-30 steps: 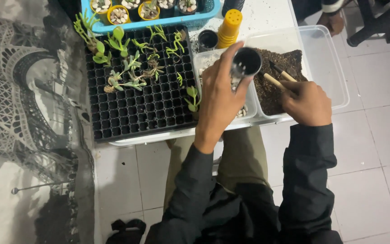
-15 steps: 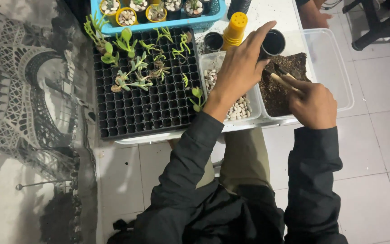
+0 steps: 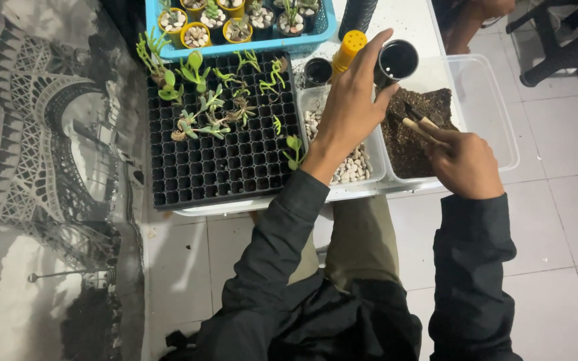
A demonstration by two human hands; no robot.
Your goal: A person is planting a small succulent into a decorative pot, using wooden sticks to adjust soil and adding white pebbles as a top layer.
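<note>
A: Two hands at work, both full. Got the left hand (image 3: 352, 110) wrapped round a small round black plastic pot (image 3: 397, 61), fingers and thumb clamped on its wall. Mouth tilted toward the camera, held up just above the far edge of the clear plastic tub of dark soil (image 3: 496, 113).

B: And the right hand (image 3: 466, 164)?

A: Closed in a fist on a short tool with pale wooden handles (image 3: 417, 124), tip down in the soil, just beside the pot. Can't tell whether one tool or two.

B: Looks nearly empty inside the pot, bar a few pale specks. Better, probably, to bring the pot lower, right over the soil, to catch any spill in the tub.

A: Agreed. Also worth levelling the mouth before loading anything in; tilted like that, would likely shed crumbs onto the white table (image 3: 409, 20).

B: Small loads, then, and a steady left grip. Mind the yellow-capped bottle (image 3: 350, 50) standing just behind the left fingers, and the second black pot (image 3: 318, 70) beside it.

A: Noted. Plenty else close by: clear tub of white pebbles (image 3: 352, 167) under the left wrist, black plastic seedling tray (image 3: 222, 160) with green succulent cuttings (image 3: 202, 110) to the left, blue plastic basket of little yellow pots (image 3: 316, 33) beyond.

B: Should avoid sweeping the left elbow over those cuttings.
</note>
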